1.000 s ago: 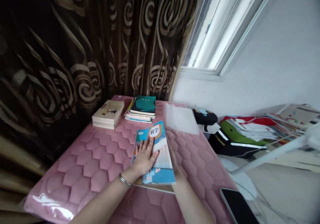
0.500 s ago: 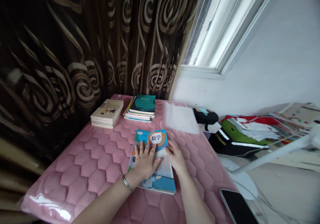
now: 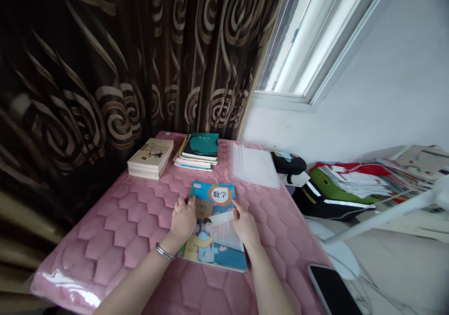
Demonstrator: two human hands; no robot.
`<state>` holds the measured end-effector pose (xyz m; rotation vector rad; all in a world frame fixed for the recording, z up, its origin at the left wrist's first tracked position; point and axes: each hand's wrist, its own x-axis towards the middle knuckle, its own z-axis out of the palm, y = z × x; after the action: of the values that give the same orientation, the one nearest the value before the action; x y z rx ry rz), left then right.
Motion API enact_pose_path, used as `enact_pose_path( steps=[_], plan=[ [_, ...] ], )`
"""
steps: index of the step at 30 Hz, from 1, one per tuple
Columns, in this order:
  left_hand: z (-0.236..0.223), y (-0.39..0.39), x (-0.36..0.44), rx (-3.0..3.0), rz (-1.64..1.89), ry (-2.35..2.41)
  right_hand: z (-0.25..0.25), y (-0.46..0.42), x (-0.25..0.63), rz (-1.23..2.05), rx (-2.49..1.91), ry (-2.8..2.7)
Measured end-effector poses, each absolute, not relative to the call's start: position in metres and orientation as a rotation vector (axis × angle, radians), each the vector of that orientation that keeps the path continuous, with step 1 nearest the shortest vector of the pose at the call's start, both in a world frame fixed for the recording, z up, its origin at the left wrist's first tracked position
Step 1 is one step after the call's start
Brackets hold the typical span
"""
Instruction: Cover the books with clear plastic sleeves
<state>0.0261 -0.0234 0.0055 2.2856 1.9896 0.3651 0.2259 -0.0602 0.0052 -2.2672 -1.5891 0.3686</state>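
Observation:
A blue textbook with a cartoon cover and an orange-rimmed title badge lies flat on the pink quilted table cover. My left hand, with a silver bangle at the wrist, is closed at the book's left edge, its fingers bent. Along the opposite edge, my right hand grips the book, its index finger reaching over the cover beside the badge. The undersides of both hands are hidden.
Behind the textbook stand a pile of cream books and a mixed pile topped by a green book. Clear plastic sleeves lie at the back right. A phone, lamp base and black pencil case are on the right.
My left hand has slid left from the middle of the cover to its left edge, uncovering the cartoon figures. My right hand stays at the right edge, its index finger now straighter.

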Motion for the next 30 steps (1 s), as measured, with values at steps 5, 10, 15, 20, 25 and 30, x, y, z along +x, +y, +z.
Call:
enact_pose_path(
  steps=[5,10,15,20,25,30],
  plan=[
    [0.011,-0.01,0.03,2.176,0.447,1.796,0.003,-0.061,0.223,0.265,-2.371,-1.642],
    [0.015,-0.002,0.027,2.128,0.508,1.65,0.004,-0.062,0.219,0.219,-2.419,-1.687],
    [0.007,0.001,0.021,2.314,0.4,1.76,0.007,-0.064,0.211,0.139,-2.491,-1.703],
    [0.0,-0.003,0.026,2.37,0.238,1.989,0.006,-0.065,0.207,0.112,-2.514,-1.697],
    [0.0,-0.012,0.028,2.439,0.163,2.037,0.007,-0.066,0.207,0.115,-2.524,-1.653],
    [0.005,-0.02,0.026,2.452,0.173,2.097,0.008,-0.068,0.207,0.126,-2.505,-1.657]
  ],
)
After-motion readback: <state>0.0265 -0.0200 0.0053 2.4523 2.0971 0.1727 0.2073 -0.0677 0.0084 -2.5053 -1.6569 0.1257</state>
